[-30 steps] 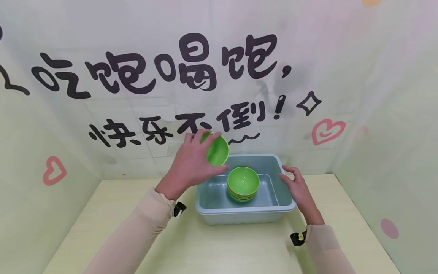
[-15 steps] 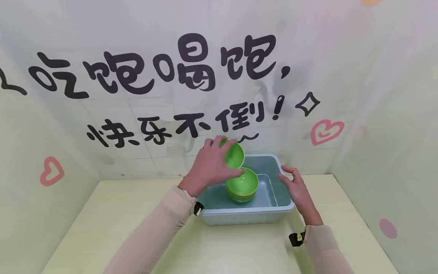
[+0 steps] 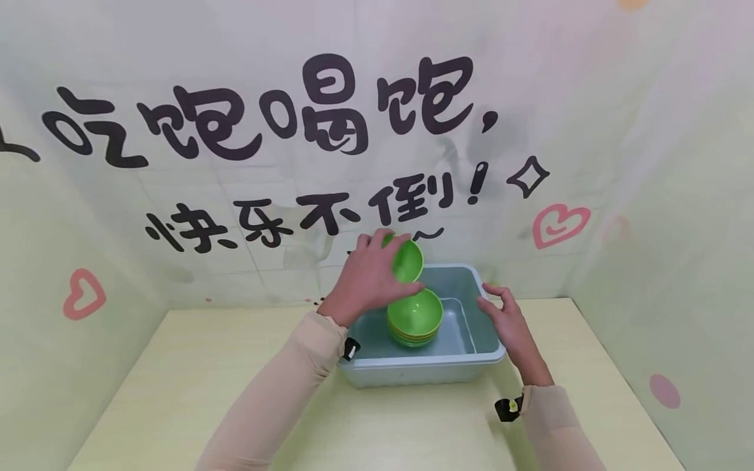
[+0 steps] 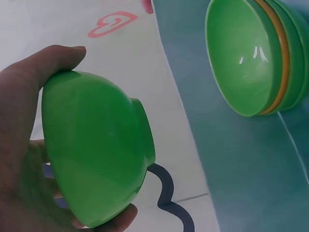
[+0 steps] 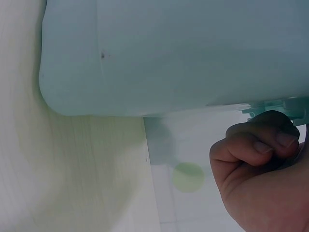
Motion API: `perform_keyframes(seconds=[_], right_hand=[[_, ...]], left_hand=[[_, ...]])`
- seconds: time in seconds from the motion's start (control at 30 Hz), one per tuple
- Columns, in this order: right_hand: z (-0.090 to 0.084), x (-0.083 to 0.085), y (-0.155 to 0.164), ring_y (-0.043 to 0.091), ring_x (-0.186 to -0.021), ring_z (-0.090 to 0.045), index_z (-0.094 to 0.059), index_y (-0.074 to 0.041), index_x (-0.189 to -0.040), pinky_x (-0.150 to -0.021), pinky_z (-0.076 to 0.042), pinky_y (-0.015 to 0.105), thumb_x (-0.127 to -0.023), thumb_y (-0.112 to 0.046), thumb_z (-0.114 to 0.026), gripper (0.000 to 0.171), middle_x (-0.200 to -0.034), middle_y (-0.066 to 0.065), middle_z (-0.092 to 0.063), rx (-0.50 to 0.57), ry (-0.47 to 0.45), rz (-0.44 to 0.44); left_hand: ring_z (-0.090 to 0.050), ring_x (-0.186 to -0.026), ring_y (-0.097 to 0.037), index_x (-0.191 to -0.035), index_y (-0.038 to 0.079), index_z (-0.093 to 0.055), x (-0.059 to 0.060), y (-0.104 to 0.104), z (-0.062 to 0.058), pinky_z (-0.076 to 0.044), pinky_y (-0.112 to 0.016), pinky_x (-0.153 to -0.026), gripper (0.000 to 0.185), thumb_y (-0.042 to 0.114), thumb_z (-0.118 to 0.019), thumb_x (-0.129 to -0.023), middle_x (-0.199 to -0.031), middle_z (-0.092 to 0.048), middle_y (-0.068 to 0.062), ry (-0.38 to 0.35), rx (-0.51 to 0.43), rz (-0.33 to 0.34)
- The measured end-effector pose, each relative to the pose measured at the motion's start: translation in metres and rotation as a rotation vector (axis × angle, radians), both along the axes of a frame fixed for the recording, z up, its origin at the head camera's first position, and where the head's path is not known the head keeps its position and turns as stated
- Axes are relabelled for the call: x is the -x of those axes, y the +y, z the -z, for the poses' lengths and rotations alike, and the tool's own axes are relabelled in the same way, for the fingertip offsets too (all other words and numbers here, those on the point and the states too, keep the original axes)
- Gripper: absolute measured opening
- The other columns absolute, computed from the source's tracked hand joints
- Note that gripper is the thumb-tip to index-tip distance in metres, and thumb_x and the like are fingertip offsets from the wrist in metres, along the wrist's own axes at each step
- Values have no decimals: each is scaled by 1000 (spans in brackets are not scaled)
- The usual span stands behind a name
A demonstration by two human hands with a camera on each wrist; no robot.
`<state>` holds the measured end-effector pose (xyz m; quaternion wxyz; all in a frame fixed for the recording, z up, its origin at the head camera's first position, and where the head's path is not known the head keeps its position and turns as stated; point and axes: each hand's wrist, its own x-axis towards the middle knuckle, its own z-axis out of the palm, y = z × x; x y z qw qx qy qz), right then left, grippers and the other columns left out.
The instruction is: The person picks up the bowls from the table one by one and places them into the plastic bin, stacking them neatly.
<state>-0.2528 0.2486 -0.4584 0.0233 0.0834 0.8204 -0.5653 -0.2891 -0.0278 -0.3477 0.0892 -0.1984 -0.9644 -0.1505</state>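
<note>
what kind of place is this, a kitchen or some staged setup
Likely a staged booth, not a real kitchen: printed backdrop walls with cartoon lettering and hearts, a bare pale table, and just one grey tub of stacked green bowls.

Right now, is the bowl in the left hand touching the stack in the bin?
Apart. The left wrist view shows bin wall between the held green bowl and the stack of bowls; the left hand holds it tilted above.

Green bowl (image 3: pixel 408 260) tilted sideways above stacked bowls (image 3: pixel 415 318) in tub (image 3: pixel 465 288).
</note>
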Motion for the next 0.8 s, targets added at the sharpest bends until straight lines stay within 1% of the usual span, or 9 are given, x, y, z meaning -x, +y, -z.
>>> perform_keyframes(seconds=[0.1,0.23,0.37,0.47,0.57,0.67,0.8], right_hand=[[-1,0,0,35,-122,-61,-36,-14,-154,-89,-54,31,-106,-41,-51,57,-165,16,-33,2,0,1],[-2,1,0,36,-126,-59,-36,-14,-154,-94,-54,35,-106,-42,-50,57,-166,14,-32,-6,2,2],[-3,2,-1,37,-129,-58,-36,-14,-154,-97,-54,38,-106,-42,-50,57,-166,14,-31,2,0,4],[-3,3,-1,37,-129,-57,-36,-14,-154,-98,-53,38,-106,-42,-51,57,-167,13,-30,11,-4,4],[-3,3,-1,37,-131,-57,-36,-13,-153,-101,-53,40,-106,-41,-51,57,-167,11,-30,15,-3,6],[-2,3,0,37,-132,-56,-36,-12,-153,-102,-52,42,-106,-40,-50,56,-168,11,-30,15,-4,5],[0,3,1,36,-131,-57,-36,-13,-153,-100,-53,39,-106,-40,-50,56,-167,11,-30,19,-7,7]], left_hand=[[-44,-132,-36,-155,32,-41,4,2,0,-54,-51,-94,93,69,-72,-75,-157,-38,-7,-2,-21,4],[-43,-133,-36,-155,33,-40,8,4,0,-52,-52,-97,94,69,-73,-75,-157,-38,-6,6,-28,22],[-43,-133,-34,-155,35,-42,13,6,3,-51,-51,-99,94,69,-74,-74,-156,-39,-2,49,28,75],[-44,-133,-34,-155,35,-41,16,7,8,-50,-50,-100,93,72,-73,-74,-155,-40,0,82,91,117],[-46,-132,-35,-154,35,-41,18,10,15,-49,-51,-101,94,75,-70,-75,-154,-42,-1,97,123,141],[-45,-134,-35,-154,35,-42,19,15,21,-47,-52,-104,94,77,-68,-75,-154,-43,-3,97,135,152],[-42,-137,-35,-154,35,-42,20,20,30,-45,-54,-106,95,77,-69,-74,-154,-44,-4,80,156,172]])
